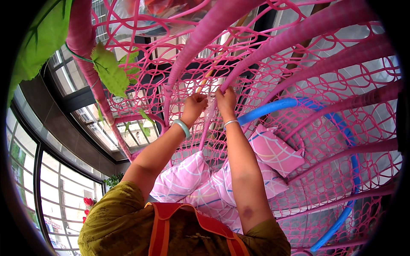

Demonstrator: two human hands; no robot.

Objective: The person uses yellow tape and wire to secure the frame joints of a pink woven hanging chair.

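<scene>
A pink wrapped pole (pixel 251 62) curves down through a pink woven net. My right hand (pixel 226 102) is closed on it, thumb and fingers wrapped around the lower part. A thin white bangle sits on that wrist. Just to the left, my left hand (pixel 194 106) is pinched shut, with a pale green bangle on its wrist. A whitish translucent strip (pixel 209 106) seems to show between the two hands; whether the left fingers hold it is unclear. Pink knotted netting (pixel 188 77) spreads behind both hands.
Patterned pink cushions (pixel 183 177) lie below my arms, with another cushion (pixel 275 149) at the right. A blue tube (pixel 354 162) arcs beyond the net on the right. Artificial green leaves (pixel 109 70) hang at the left by barred windows (pixel 64 192).
</scene>
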